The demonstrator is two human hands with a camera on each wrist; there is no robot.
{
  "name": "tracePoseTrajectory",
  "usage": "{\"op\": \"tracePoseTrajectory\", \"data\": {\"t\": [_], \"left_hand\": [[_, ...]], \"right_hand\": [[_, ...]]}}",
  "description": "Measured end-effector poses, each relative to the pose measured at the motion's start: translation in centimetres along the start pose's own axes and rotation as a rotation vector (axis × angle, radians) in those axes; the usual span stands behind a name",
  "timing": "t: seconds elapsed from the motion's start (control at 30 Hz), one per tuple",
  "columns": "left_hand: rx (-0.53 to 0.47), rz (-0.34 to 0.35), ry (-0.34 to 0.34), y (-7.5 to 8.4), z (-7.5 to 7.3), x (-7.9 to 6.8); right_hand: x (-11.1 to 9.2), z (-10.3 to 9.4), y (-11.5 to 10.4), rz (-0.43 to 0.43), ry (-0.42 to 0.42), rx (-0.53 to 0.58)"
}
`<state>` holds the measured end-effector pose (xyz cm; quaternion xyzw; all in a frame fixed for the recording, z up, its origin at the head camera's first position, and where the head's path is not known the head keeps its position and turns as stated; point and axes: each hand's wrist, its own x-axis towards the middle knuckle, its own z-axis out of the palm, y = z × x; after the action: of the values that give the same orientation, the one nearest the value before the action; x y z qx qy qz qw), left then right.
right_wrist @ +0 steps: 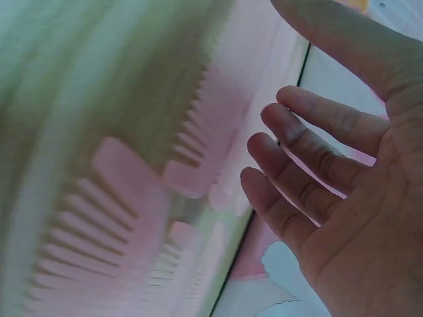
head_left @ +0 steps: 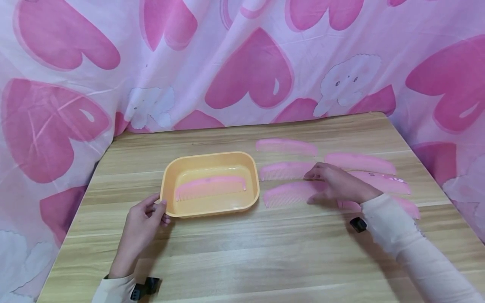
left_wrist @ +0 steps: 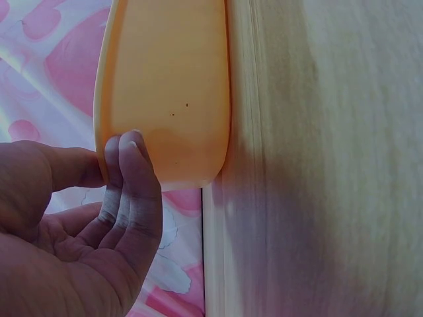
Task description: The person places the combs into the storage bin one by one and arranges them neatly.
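Observation:
My left hand (head_left: 142, 227) pinches the near left corner of a yellow-orange plastic tray (head_left: 255, 185), thumb on one side of the rim and fingers on the other. Inside the tray lies a pink comb (head_left: 210, 182), teeth toward me. To the right, my right hand (head_left: 337, 183) is over the loose pink combs, between a left column and a right column. Its fingertips overlap the middle comb (head_left: 280, 170) and the nearest comb (head_left: 284, 193) of the left column in the head view. In the right wrist view its fingers (right_wrist: 291, 191) are extended, with nothing held.
Another pink comb (head_left: 286, 146) lies farthest back. On the right, several combs (head_left: 360, 162) lie close together, partly behind my right hand and sleeve. The wooden table (head_left: 227, 256) meets a pink heart-patterned curtain (head_left: 250, 71) at its back edge.

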<state>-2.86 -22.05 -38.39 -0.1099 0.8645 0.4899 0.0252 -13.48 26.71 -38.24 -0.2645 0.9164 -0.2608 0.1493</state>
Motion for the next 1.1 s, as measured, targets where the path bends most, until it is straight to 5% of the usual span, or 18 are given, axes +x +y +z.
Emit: {"op": "tracePoseTrajectory", "data": {"t": [0.5, 1.1], "left_hand": [[-0.002, -0.014, -0.001, 0.0, 0.0, 0.1], [-0.009, 0.005, -0.008, -0.1, -0.1, 0.1]], "right_hand": [[-0.2, 1.4, 1.1, -0.052, 0.070, -0.101], [-0.2, 1.2, 1.0, -0.008, 0.026, -0.090]]}}
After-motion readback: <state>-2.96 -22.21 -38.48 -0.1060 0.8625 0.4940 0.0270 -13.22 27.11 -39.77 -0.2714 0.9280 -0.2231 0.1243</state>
